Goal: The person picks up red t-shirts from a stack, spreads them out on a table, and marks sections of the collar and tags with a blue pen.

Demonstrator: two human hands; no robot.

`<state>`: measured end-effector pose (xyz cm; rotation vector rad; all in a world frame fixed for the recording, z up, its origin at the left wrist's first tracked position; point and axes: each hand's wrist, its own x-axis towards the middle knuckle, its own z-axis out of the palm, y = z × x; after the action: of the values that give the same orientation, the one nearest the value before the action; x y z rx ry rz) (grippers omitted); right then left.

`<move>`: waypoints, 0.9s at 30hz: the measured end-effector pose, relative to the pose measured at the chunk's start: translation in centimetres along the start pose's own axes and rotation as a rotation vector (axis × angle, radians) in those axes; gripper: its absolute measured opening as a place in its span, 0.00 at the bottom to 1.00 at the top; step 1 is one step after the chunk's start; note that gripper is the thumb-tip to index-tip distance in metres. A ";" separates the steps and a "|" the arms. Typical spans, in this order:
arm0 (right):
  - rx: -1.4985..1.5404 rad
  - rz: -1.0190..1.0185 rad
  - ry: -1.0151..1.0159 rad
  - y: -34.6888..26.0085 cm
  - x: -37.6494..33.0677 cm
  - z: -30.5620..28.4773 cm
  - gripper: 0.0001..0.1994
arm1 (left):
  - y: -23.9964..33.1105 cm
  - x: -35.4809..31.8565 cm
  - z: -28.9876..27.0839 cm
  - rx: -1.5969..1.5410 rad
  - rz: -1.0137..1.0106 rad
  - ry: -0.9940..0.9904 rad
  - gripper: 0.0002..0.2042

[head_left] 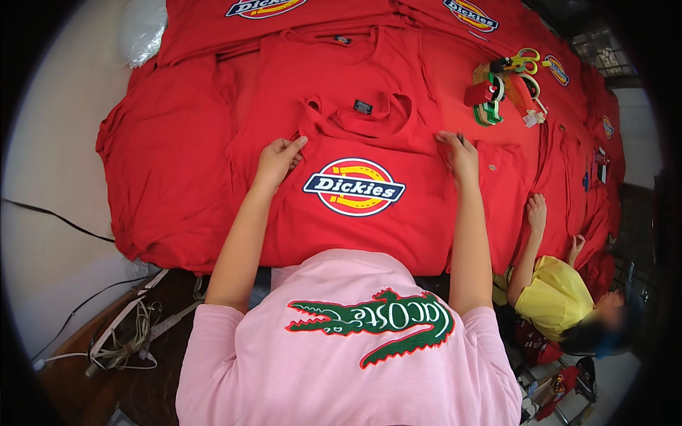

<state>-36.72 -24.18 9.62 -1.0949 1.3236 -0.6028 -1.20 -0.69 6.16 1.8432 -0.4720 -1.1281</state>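
Note:
A red T-shirt (pixel 362 238) with a round printed logo lies folded in front of me, its neckline away from me. My left hand (pixel 281 157) is closed in a pinch on the cloth at the shirt's left shoulder. On the other side, the fingers of my right hand (pixel 458 153) are bent at the right shoulder edge; a small dark thing shows by them, too small to name. Just beyond lies another red shirt (pixel 320 74), spread flat with its neckline away from me.
Piled red shirts (pixel 170 163) stand at the left. Tape rolls (pixel 490 110) and yellow-handled scissors (pixel 524 61) lie at the far right. A co-worker in a yellow shirt (pixel 554 298) has hands on red cloth at the right. Tangled cables (pixel 131 337) hang at the lower left.

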 end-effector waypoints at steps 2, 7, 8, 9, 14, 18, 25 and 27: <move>-0.125 -0.140 0.021 1.9 5.2 1.5 0.18 | 0.3 1.6 1.7 0.009 0.027 0.103 0.26; -0.574 -0.204 -0.051 -1.0 6.8 8.0 0.31 | 1.1 0.8 1.6 0.381 0.215 0.057 0.20; -0.667 -0.227 -0.075 -1.3 7.1 8.3 0.30 | 1.2 0.9 1.7 0.205 0.194 -0.006 0.19; -0.759 -0.250 -0.099 -1.6 7.6 8.5 0.30 | 1.4 1.1 1.8 0.028 0.173 -0.070 0.17; -0.299 -0.059 -0.181 -2.9 9.3 6.9 0.15 | 5.6 1.4 0.8 -1.221 -0.358 -0.435 0.25; 0.097 0.284 -0.242 -7.0 6.5 4.8 0.08 | 5.7 0.8 1.0 -1.376 -0.422 -0.859 0.32; -0.538 -0.290 -0.051 -6.0 8.0 -2.4 0.15 | 12.8 5.4 -3.2 -0.678 -0.015 -0.253 0.14; -0.413 -0.344 0.054 -8.5 7.2 -0.7 0.18 | 14.6 6.5 -5.0 -0.613 0.133 -0.064 0.10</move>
<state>-34.00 -34.12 13.92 -1.6768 1.3502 -0.6264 8.21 -10.32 16.05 1.2292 -0.2402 -1.0917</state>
